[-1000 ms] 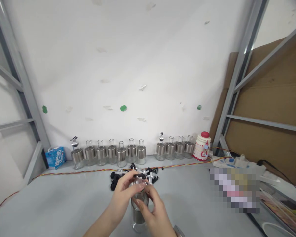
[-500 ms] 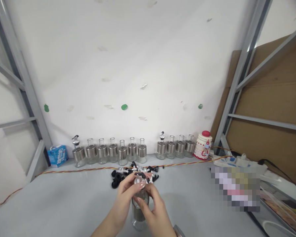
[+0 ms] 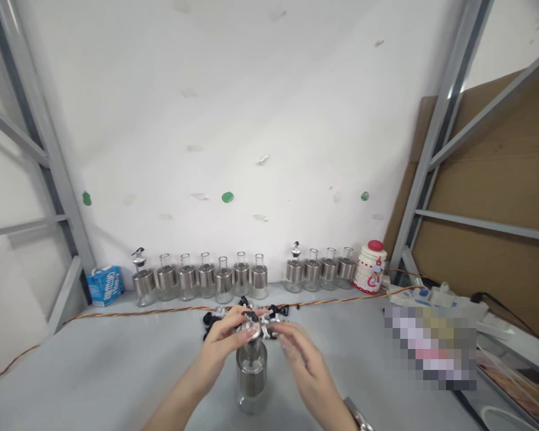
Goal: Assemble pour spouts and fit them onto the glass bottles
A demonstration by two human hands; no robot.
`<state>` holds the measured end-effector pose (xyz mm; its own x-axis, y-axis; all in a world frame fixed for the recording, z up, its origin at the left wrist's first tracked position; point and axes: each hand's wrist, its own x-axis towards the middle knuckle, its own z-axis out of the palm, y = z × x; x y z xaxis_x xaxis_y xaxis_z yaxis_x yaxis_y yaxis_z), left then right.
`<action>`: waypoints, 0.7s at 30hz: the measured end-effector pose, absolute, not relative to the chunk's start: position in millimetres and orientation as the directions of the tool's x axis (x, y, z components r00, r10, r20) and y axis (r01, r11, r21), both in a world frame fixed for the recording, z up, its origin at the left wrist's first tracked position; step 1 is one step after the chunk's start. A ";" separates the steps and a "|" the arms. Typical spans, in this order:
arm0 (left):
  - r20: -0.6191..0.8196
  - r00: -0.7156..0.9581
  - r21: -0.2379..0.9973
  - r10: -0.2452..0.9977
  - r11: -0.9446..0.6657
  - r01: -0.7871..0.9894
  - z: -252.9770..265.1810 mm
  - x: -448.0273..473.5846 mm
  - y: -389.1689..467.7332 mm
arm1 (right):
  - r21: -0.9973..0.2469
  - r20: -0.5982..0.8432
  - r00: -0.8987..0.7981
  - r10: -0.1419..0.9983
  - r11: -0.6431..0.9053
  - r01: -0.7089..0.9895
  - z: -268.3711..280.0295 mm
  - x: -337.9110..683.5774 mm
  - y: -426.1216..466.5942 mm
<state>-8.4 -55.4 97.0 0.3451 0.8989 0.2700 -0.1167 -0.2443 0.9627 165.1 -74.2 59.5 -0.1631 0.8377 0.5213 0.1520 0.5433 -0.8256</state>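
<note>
Change of state: the right hand [image 3: 303,353] is released from the glass bottle [image 3: 251,377]. Half a second ago both hands close around the neck and shoulder; at present only the left hand [image 3: 227,335] is in contact.

Left grip: partly closed. The thumb and fingers bracket the pourer [image 3: 252,328] at the top of the bottle, with the thumb across its metal collar. The pourer is in line with the neck; the thumb hides part of the joint, so full seating cannot be confirmed.

Right grip: open, fingers extended and slightly bent, nothing visible in it. It is beside the bottle, apart from it, with the fingertips near the pile of loose pourers [image 3: 276,317].

Bottle position: upright at the near side of the table [image 3: 130,359], in front of the pile. The neck and steel band are now exposed to view. Judgement: the bottle stands without side support, and the remaining contact serves the pourer alone.

Reference: along the wall, the left row of bottles [image 3: 187,278] and the right row of bottles [image 3: 312,272] each show one pourer, on the leftmost bottle; the other necks are open.
</note>
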 end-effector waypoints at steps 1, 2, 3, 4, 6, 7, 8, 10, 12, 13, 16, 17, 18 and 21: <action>0.237 0.367 0.971 0.900 -0.206 -0.121 99.4 -11.7 -54.9 | -0.831 0.523 -0.127 0.843 0.538 0.144 64.5 170.3 -73.1; 0.208 0.388 0.976 0.898 -0.166 -0.141 101.6 -13.8 -55.1 | -0.835 0.523 -0.105 0.846 0.533 0.132 70.2 173.7 -72.1; 0.186 0.407 0.978 0.894 -0.127 -0.167 103.1 -14.5 -56.2 | -0.836 0.526 -0.106 0.844 0.536 0.117 76.4 175.0 -71.4; 0.170 0.417 0.977 0.893 -0.096 -0.192 103.9 -13.8 -57.7 | -0.833 0.531 -0.131 0.837 0.544 0.101 83.1 174.2 -70.9; 0.159 0.390 0.973 0.907 -0.076 -0.218 102.5 -8.4 -61.4 | -0.807 0.558 -0.220 0.800 0.585 0.081 96.7 167.4 -70.2; 0.157 0.351 0.973 0.923 -0.084 -0.214 100.2 -4.4 -62.9 | -0.787 0.575 -0.268 0.773 0.612 0.079 103.1 162.0 -69.9; 0.155 0.294 0.975 0.943 -0.098 -0.201 97.1 0.0 -64.0 | -0.764 0.592 -0.307 0.745 0.640 0.080 108.8 156.1 -69.4; 0.177 0.163 0.975 0.971 -0.149 -0.167 89.0 8.8 -64.5 | -0.726 0.614 -0.358 0.703 0.681 0.095 117.4 144.5 -67.9; 0.255 0.051 0.960 0.966 -0.246 -0.136 80.1 15.8 -63.0 | -0.704 0.618 -0.382 0.687 0.700 0.118 122.1 135.3 -65.5; 0.301 0.016 0.947 0.953 -0.297 -0.123 75.8 18.3 -61.8 | -0.699 0.617 -0.389 0.684 0.704 0.128 123.1 132.1 -64.1; 0.373 -0.033 0.920 0.927 -0.375 -0.117 65.7 22.4 -58.1 | -0.704 0.608 -0.401 0.685 0.699 0.126 122.6 127.4 -59.6; 0.379 -0.045 0.916 0.924 -0.382 -0.121 63.3 22.9 -57.1 | -0.713 0.605 -0.398 0.690 0.691 0.113 121.5 126.9 -58.4; 0.383 -0.054 0.914 0.922 -0.387 -0.124 61.3 23.1 -56.3 | -0.726 0.601 -0.392 0.697 0.681 0.096 120.2 126.5 -57.3; 0.402 -0.069 0.907 0.913 -0.407 -0.107 56.4 22.7 -54.4 | -0.761 0.595 -0.355 0.721 0.647 0.039 114.6 125.5 -55.8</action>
